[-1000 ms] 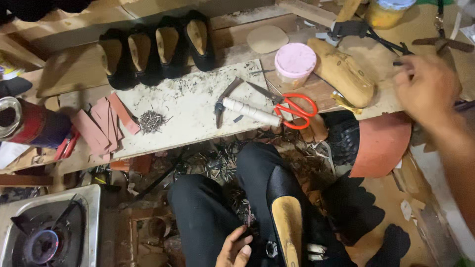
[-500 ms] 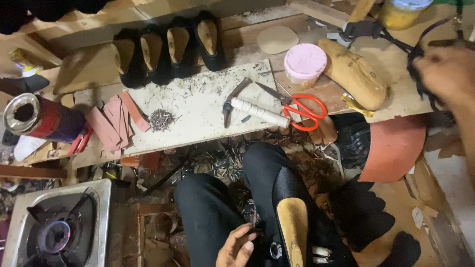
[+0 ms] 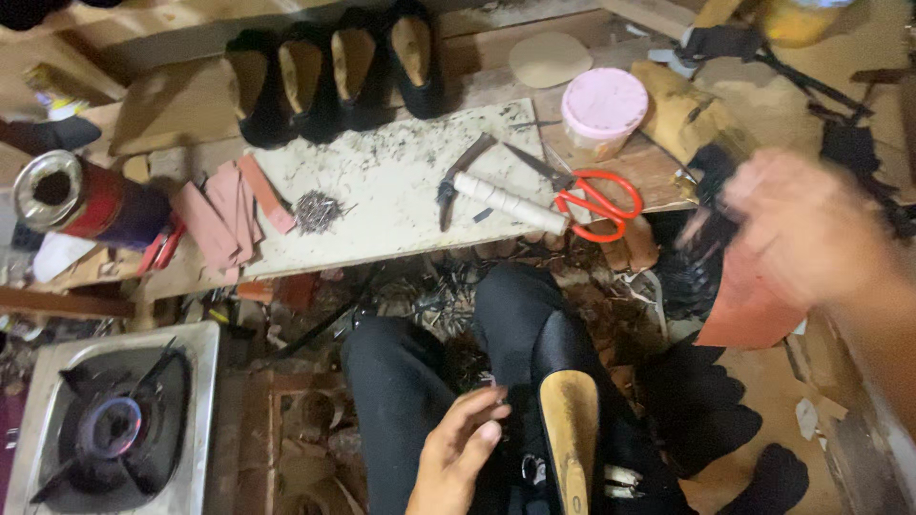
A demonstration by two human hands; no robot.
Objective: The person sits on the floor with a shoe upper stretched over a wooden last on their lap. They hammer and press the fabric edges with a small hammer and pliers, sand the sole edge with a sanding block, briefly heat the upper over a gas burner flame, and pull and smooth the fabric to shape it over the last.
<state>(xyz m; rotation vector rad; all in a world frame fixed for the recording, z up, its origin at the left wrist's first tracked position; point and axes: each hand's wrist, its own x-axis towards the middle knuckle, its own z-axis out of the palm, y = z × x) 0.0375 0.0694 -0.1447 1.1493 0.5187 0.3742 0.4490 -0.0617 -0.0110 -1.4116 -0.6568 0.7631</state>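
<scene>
Left hand [image 3: 463,448] near, on lap, fingers loosely curled against black shoe on wooden last [image 3: 570,434]. Right hand [image 3: 806,229] at right, blurred; grasp impossible to tell. Red-handled scissors [image 3: 596,202] and hammer [image 3: 491,195] lie on bench.

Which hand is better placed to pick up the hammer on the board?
Probably the right hand: it hovers beside the board, nearer the hammer. The left hand rests low by the shoe.

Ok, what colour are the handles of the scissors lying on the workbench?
The scissors have bright red-orange handles with grey metal blades, seen best in the head view.
</scene>
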